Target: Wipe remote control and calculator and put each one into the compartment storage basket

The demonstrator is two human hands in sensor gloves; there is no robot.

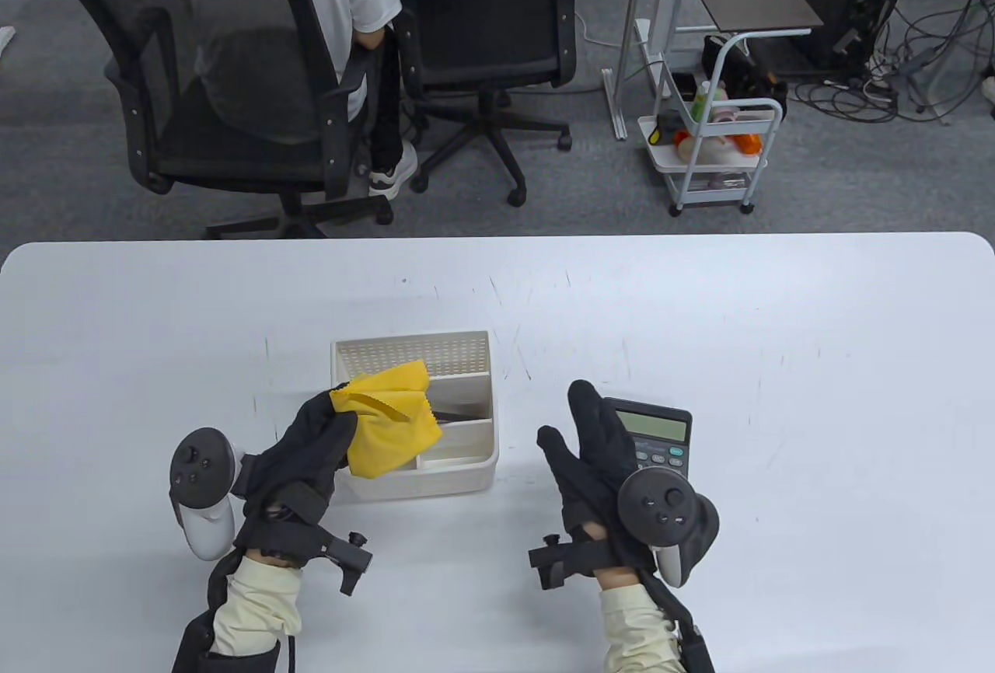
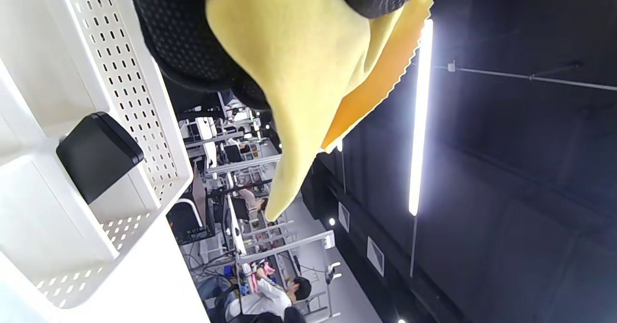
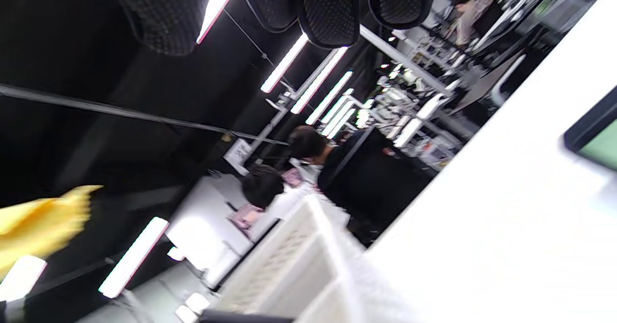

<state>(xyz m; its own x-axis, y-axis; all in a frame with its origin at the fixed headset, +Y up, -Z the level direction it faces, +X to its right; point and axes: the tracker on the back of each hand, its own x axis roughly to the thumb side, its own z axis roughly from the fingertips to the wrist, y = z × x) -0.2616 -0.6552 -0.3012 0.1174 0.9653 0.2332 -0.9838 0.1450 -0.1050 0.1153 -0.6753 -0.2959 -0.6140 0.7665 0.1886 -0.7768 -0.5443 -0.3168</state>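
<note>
Calculator (image 1: 653, 432) likely touching right hand (image 1: 614, 463)

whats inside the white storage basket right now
A dark slab, probably the remote control, stands in one compartment of the basket. The near right compartment looks empty. The yellow cloth held by the left hand covers the basket's left part, so that stays unseen.

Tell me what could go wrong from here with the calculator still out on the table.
1. The calculator lies flat with the right hand open over its left edge, no grip yet; a hasty pickup could slide it.
2. The yellow cloth in the left hand drapes over the storage basket, hiding part of the compartments, so the drop could snag it.
3. The remote control already fills one compartment; the calculator may need another.
</note>
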